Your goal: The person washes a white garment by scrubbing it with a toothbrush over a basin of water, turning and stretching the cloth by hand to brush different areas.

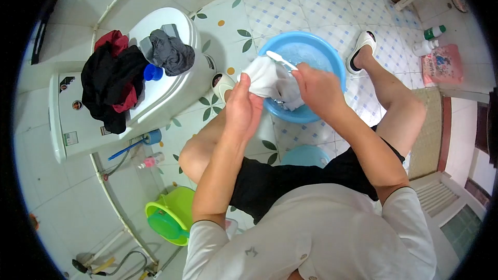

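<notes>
My left hand (244, 105) grips a white cloth (263, 77) at the left rim of the blue basin (340, 57). A wet, greyish part of the cloth hangs over the water. My right hand (319, 91) is closed around the handle of a white brush (280, 60), its head lying at the top of the cloth. Whether the bristles touch the fabric, I cannot tell. Cloudy, sudsy water (306, 54) shows in the basin, which stands on the tiled floor between my feet.
On the closed toilet lid (174, 18) lie black and red clothes (111, 78), a grey cloth (171, 52) and a blue cup (152, 72). A green bucket (181, 199) stands at lower left. Bottles (425, 46) and a pink bag (442, 65) are at right.
</notes>
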Motion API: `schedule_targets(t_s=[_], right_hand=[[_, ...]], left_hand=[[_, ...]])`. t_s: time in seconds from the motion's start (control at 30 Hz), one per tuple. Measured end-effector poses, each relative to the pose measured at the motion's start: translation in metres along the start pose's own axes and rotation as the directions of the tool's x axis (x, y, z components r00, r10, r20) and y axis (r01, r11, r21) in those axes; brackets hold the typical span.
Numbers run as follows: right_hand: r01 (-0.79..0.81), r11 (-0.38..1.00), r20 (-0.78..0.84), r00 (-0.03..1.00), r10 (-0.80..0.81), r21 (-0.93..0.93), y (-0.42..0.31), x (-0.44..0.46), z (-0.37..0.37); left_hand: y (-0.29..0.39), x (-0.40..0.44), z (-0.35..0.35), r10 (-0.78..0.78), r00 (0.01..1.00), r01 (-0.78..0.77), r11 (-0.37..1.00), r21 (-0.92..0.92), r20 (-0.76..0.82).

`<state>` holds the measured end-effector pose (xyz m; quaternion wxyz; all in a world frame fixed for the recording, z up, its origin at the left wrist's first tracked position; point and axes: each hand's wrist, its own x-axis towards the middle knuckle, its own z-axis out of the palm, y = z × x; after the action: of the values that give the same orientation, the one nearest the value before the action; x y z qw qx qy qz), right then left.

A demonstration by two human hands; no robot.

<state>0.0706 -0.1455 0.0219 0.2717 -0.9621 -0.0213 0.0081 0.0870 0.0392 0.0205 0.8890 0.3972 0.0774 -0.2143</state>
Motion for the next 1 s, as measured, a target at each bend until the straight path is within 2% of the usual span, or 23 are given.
schedule_targets(t_s=[0.1, 0.17, 0.3, 0.5, 0.57, 0.6, 0.67, 0.8, 0.87, 1.0], right_hand=[[0.068, 0.998, 0.019, 0.998, -0.067, -0.02, -0.012, -0.013, 0.002], [0.136, 0.99, -0.04, 0.99, -0.135, 0.036, -0.009, -0.019, 0.016], [0.061, 0.997, -0.109, 0.992, -0.056, 0.037, -0.002, -0.001, 0.009], [0.176, 0.983, -0.088, 0.98, -0.179, -0.042, -0.011, -0.008, 0.009], [0.066, 0.998, -0.018, 0.998, -0.066, 0.007, -0.007, 0.003, 0.002], [0.067, 0.998, -0.019, 0.998, -0.067, 0.011, -0.011, 0.002, 0.0], [0.207, 0.978, 0.005, 0.978, -0.207, -0.034, -0.019, -0.006, -0.004], [0.181, 0.982, 0.005, 0.983, -0.181, -0.051, -0.005, -0.009, 0.01], [0.032, 0.999, -0.012, 0.999, -0.032, 0.0, 0.004, 0.003, 0.008], [0.088, 0.994, -0.048, 0.995, -0.085, 0.066, -0.012, -0.007, 0.001]], left_hand=[[0.0, 0.001, -0.001, -0.009, 1.0, 0.01, 0.999, -0.035, 0.014], [0.0, 0.002, 0.001, -0.009, 0.999, 0.011, 0.998, -0.055, 0.03], [0.003, -0.002, 0.005, -0.02, 1.0, 0.02, 0.999, -0.049, 0.012], [0.002, 0.001, -0.002, -0.029, 0.997, 0.036, 0.995, -0.098, 0.072], [0.001, 0.0, -0.001, -0.03, 0.999, 0.033, 0.995, -0.092, 0.042], [0.001, 0.0, 0.0, -0.037, 0.999, 0.038, 0.996, -0.085, 0.015], [0.003, -0.002, 0.001, -0.031, 0.999, 0.032, 0.995, -0.095, 0.017], [0.003, 0.0, -0.001, -0.023, 0.998, 0.03, 0.991, -0.129, 0.05], [0.005, -0.002, 0.001, -0.012, 0.999, 0.017, 0.994, -0.111, 0.047], [0.002, -0.001, -0.001, -0.012, 1.0, 0.014, 0.995, -0.097, 0.027]])
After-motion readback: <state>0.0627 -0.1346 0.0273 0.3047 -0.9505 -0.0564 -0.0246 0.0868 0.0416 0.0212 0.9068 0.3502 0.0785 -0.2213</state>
